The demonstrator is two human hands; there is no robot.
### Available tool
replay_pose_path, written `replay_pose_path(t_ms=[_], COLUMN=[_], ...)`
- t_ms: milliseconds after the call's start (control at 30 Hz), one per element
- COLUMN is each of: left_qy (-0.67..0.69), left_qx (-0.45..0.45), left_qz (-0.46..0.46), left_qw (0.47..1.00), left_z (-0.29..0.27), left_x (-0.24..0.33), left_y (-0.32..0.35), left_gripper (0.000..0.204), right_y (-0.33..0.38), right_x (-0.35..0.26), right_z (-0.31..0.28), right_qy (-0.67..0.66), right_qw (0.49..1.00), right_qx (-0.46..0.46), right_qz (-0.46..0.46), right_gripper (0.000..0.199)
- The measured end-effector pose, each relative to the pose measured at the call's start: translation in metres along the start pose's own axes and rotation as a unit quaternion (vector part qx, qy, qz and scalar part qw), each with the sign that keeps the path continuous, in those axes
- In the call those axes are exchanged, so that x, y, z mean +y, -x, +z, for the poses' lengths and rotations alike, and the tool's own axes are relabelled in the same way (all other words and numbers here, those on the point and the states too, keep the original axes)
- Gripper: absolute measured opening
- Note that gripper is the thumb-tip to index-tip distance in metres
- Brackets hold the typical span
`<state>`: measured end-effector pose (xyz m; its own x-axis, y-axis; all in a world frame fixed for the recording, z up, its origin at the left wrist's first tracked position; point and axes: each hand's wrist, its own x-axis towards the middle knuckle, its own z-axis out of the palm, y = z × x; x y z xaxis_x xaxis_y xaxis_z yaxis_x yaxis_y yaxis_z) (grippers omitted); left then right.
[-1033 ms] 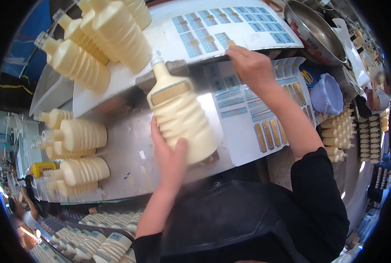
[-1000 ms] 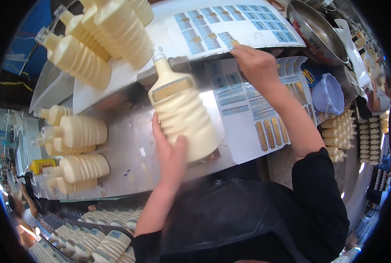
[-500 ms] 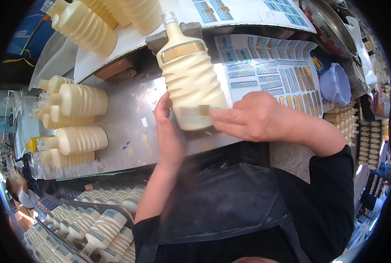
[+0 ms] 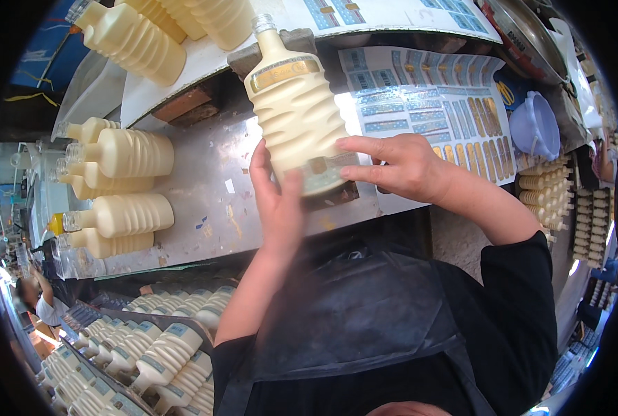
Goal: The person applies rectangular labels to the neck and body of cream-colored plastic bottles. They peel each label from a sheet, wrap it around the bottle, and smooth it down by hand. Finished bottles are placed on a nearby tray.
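Observation:
A cream, wavy-ribbed bottle [image 4: 298,114] with a clear threaded neck leans neck-up, its neck by a dark block [image 4: 309,43]. A gold label [image 4: 284,72] crosses its shoulder; a pale translucent label with a small brown square [image 4: 317,165] lies across its lower front. My left hand [image 4: 275,204] grips the bottle's lower left side, the digit on the label's left end smeared by motion. My right hand [image 4: 406,165] is open, with two fingers stretched apart: one touches the bottle's right edge, the other the label's right end.
Sheets of blue and gold labels [image 4: 427,104] lie to the right, beside a lavender bucket [image 4: 534,128]. Unlabelled cream bottles [image 4: 135,154] lie at the table's left; more stand at the back [image 4: 139,45]. Labelled bottles [image 4: 167,357] fill crates at lower left.
My right fingers have gone from a pinch at the label's right end to spread apart on the bottle. A left-hand digit has come onto the label's left end.

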<state>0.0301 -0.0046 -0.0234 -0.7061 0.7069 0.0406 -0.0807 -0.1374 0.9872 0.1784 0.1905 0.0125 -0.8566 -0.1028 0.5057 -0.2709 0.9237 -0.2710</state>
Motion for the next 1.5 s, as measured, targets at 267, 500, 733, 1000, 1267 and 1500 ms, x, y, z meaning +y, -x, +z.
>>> replay_pose_path(t_ms=[267, 500, 733, 1000, 1267, 1500], left_qy=[0.069, -0.078, 0.032, 0.022, 0.038, 0.016], left_qx=[0.019, 0.013, 0.02, 0.023, 0.032, 0.023], left_qz=[0.012, 0.001, -0.018, -0.044, -0.04, -0.026], left_qw=[0.997, 0.997, 0.999, 0.999, 0.998, 0.999], left_z=[-0.002, 0.002, 0.008, 0.009, 0.007, 0.005], left_x=[-0.012, 0.0, 0.002, 0.005, 0.004, -0.001], left_y=[-0.001, -0.001, -0.002, -0.002, 0.0, 0.001], left_gripper=[0.07, 0.07, 0.075, 0.078, 0.074, 0.071], right_y=[-0.007, -0.001, -0.018, -0.01, -0.013, -0.011], right_x=[-0.027, -0.023, -0.034, -0.03, -0.033, -0.033], right_z=[0.013, 0.042, 0.045, 0.047, 0.05, 0.052], right_qy=[-0.299, -0.517, -0.415, -0.473, -0.486, -0.475], right_qw=[0.84, 0.673, 0.753, 0.726, 0.711, 0.722], right_qx=[0.068, 0.076, 0.04, 0.051, 0.074, 0.081], right_qz=[0.448, 0.524, 0.508, 0.498, 0.503, 0.496], right_gripper=[0.032, 0.046, 0.053, 0.057, 0.057, 0.056])
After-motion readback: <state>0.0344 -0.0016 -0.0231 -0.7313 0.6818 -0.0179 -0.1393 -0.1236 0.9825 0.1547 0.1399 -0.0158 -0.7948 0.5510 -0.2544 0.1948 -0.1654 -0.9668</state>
